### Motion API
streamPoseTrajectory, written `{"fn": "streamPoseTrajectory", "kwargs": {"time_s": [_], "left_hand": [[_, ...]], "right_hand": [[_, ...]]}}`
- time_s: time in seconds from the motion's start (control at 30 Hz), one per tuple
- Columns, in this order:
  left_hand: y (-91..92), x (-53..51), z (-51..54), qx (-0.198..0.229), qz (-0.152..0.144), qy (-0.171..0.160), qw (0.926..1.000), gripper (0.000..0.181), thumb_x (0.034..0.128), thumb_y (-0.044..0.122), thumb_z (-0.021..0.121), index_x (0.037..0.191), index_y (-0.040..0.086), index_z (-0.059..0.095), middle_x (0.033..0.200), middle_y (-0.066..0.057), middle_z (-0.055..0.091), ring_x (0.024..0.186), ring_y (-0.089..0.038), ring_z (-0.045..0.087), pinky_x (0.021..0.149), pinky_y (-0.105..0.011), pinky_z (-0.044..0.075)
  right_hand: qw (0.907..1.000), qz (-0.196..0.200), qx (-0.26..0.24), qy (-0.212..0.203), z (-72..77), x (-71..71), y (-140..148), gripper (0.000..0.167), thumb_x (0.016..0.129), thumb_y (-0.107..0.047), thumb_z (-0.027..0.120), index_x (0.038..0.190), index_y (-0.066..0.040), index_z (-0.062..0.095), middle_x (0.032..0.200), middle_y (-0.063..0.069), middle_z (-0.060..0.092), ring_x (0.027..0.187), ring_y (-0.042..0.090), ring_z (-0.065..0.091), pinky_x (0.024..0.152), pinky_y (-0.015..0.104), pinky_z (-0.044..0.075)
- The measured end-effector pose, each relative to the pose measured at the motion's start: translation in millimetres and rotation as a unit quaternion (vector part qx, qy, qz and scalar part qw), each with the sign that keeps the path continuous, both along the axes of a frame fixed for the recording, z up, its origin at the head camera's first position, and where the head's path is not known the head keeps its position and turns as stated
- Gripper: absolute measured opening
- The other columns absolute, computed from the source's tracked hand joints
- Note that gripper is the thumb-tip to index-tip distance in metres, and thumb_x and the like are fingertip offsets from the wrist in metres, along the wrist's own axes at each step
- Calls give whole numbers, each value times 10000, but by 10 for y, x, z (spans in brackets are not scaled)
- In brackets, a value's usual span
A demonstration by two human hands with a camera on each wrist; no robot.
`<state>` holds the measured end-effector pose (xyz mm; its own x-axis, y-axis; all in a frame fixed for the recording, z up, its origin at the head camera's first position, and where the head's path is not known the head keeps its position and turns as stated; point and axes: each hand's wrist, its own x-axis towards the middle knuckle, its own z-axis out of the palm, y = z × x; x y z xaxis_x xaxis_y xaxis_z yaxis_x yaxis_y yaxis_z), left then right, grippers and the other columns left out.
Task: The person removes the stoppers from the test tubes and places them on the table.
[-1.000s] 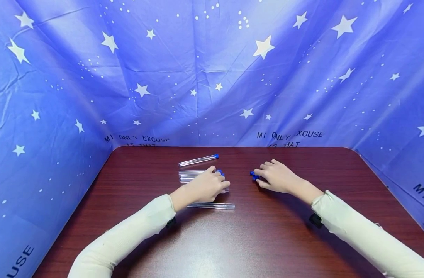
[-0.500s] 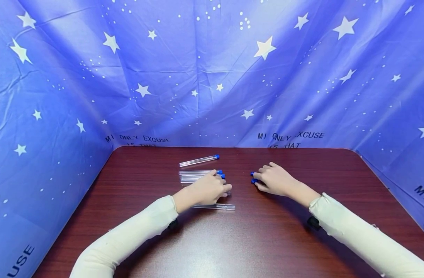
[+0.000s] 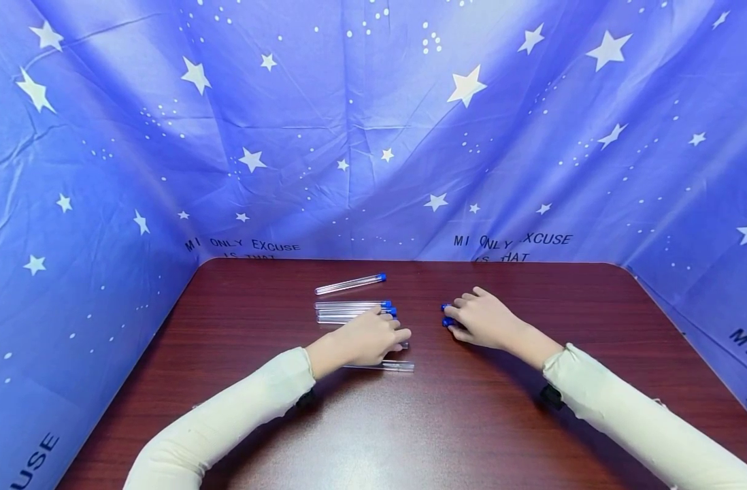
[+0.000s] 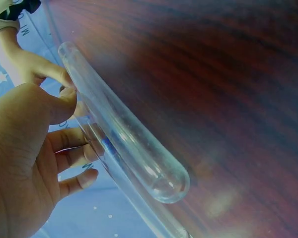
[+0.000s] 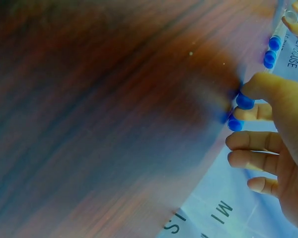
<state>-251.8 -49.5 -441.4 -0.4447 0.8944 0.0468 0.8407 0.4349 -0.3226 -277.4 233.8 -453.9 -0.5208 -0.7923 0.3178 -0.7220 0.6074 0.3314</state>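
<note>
My left hand (image 3: 369, 337) pinches a clear test tube (image 3: 405, 346) between thumb and index finger; most of it is hidden under the hand. A clear test tube (image 4: 124, 129) lies on the near side, its rounded end towards the left wrist camera, and no cap shows on it. My right hand (image 3: 484, 317) pinches a blue cap (image 5: 245, 100) with thumb and index finger. Another blue cap (image 5: 235, 123) stands beside it on the table, close to the fingers. Beyond my left hand lie several capped test tubes (image 3: 343, 314) side by side.
One more test tube (image 3: 349, 284) with a blue cap lies at an angle farther back. All of it rests on a dark red wooden table (image 3: 373, 435). A blue star-printed cloth (image 3: 349, 136) surrounds the table's back and sides.
My left hand has shifted slightly towards me and right, along with its tube. The right hand has drawn one blue cap a little nearer, apart from the other cap.
</note>
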Motion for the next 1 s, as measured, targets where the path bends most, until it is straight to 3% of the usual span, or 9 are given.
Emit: {"fn": "streamPoseTrajectory", "kwargs": {"time_s": [0.33, 0.63, 1.0], "left_hand": [[14, 29, 8, -165, 231, -296, 9992, 186, 1069, 341, 474, 1134, 209, 588, 1038, 36, 718, 1074, -181, 693, 973, -360, 509], [30, 34, -23, -293, 372, -308, 9984, 214, 1076, 368, 449, 1157, 220, 580, 1063, 43, 724, 1102, -169, 690, 981, -363, 508], [21, 37, -17, -190, 344, -328, 9987, 224, 1064, 396, 476, 1152, 217, 578, 1035, 43, 727, 1069, -164, 696, 962, -355, 510]], "right_hand": [[9998, 17, 119, 133, -29, -16, -24, 239, 764, -254, 773, 879, -126, 607, 719, 10, 600, 674, 235, 592, 656, 377, 380], [9995, 4, 154, 276, -38, -12, -49, 257, 761, -256, 787, 892, -115, 616, 736, 24, 622, 686, 250, 605, 664, 381, 385], [9994, 18, 184, 303, -19, 1, -57, 265, 758, -266, 799, 893, -120, 624, 742, 23, 632, 689, 247, 609, 667, 384, 392]]}}
